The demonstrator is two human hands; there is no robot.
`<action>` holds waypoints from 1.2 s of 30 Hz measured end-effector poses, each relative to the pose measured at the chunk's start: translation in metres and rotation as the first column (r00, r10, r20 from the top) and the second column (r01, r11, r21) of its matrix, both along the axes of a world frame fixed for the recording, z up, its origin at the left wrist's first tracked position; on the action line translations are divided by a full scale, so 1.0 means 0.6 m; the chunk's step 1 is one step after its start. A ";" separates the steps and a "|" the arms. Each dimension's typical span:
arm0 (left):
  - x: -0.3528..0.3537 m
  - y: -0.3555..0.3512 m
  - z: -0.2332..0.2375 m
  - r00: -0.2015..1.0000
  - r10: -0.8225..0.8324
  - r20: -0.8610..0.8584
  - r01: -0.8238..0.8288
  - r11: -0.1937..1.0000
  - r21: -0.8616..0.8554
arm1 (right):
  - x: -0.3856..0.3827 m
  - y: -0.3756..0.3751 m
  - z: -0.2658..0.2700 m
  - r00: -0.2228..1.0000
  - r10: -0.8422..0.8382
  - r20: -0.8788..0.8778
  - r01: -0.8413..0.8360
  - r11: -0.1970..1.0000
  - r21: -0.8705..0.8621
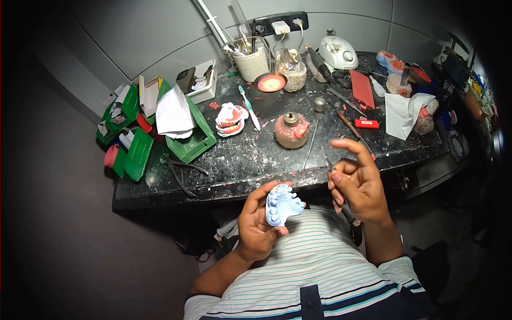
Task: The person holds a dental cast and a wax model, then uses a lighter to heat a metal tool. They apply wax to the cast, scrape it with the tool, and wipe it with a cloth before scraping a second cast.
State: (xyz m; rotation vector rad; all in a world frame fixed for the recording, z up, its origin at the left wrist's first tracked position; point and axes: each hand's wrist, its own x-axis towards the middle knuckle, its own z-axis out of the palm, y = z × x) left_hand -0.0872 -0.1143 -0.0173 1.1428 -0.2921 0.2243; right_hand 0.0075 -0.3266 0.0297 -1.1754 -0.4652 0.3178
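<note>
In the head view a light-blue dental cast (282,205) with several teeth rests in my left hand (257,223), fingers behind it and thumb at its lower edge. To its right, my right hand (360,186) pinches a thin pointed metal hand tool (328,161) with the tip up; its index finger is raised, and most of the handle is hidden. Both hands are in front of the bench edge, and the tool is apart from the cast. Beyond them stands a round glass spirit burner (292,133) with pink wax on it.
The black bench (240,160) carries a red-and-white denture model (231,119), a toothbrush (249,108), pliers (184,173), green boxes (186,149), a wax knife (349,126), a red lighter (367,124) and a pink wax sheet (362,89). Behind are a tool cup (250,63) and a white motor unit (338,52).
</note>
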 end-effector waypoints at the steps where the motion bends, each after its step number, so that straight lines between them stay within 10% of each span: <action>1: -0.001 -0.002 0.003 1.000 0.001 -0.002 -0.001 1.000 -0.008 | 0.004 -0.004 0.001 0.999 0.003 0.045 -0.008 0.993 0.114; 5: -0.003 -0.004 0.007 0.999 0.039 -0.018 -0.037 0.997 0.068 | 0.017 -0.025 0.004 0.956 0.285 -0.068 -0.225 0.863 0.452; 21: -0.021 -0.007 0.037 0.997 0.078 -0.009 -0.076 0.992 0.100 | -0.001 0.044 -0.071 0.941 0.012 0.339 -0.129 0.936 0.327; 36: -0.021 0.000 0.019 1.000 -0.001 0.000 0.001 1.000 0.002 | -0.010 0.048 -0.074 0.945 0.018 0.328 -0.096 0.970 0.224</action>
